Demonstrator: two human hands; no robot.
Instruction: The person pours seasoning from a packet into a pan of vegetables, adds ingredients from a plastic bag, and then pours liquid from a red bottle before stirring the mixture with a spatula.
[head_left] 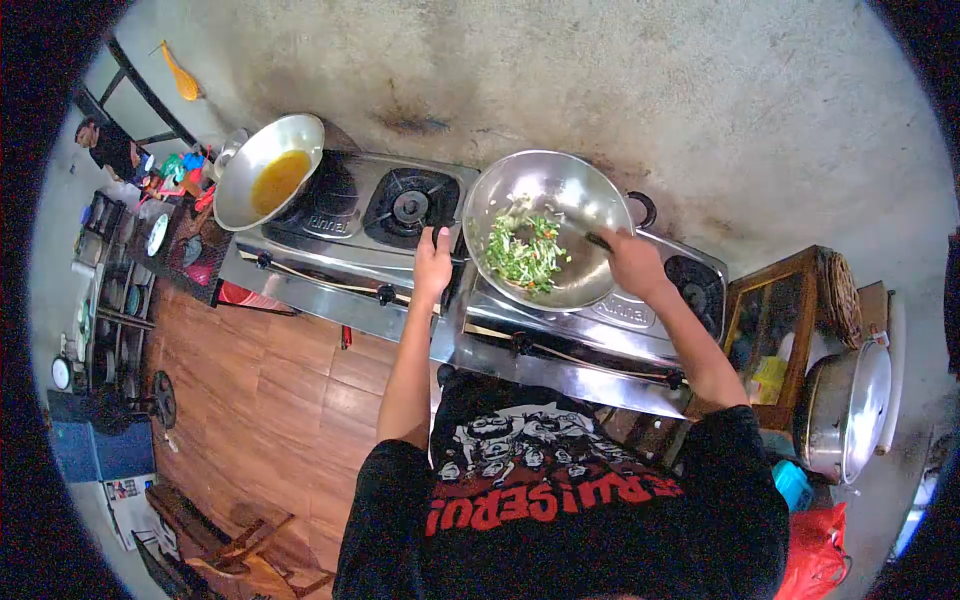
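while chopped vegetables (527, 256) lie in a steel wok (592, 196), upper centre of the frame, the right hand (634, 263) grips a dark-handled utensil (598, 241), apparently stirring; the left hand (432, 268) is beside the wok, hold unclear; further turning likely calls for steadying it

Two woks (590, 200), two stoves (330, 242); at right, one large pot (830, 415).

Left wok (297, 142), left stove (352, 237); right wok (585, 195), right stove (640, 328)
Each wok at its stove's left edge; vegetables (525, 252) in the right.
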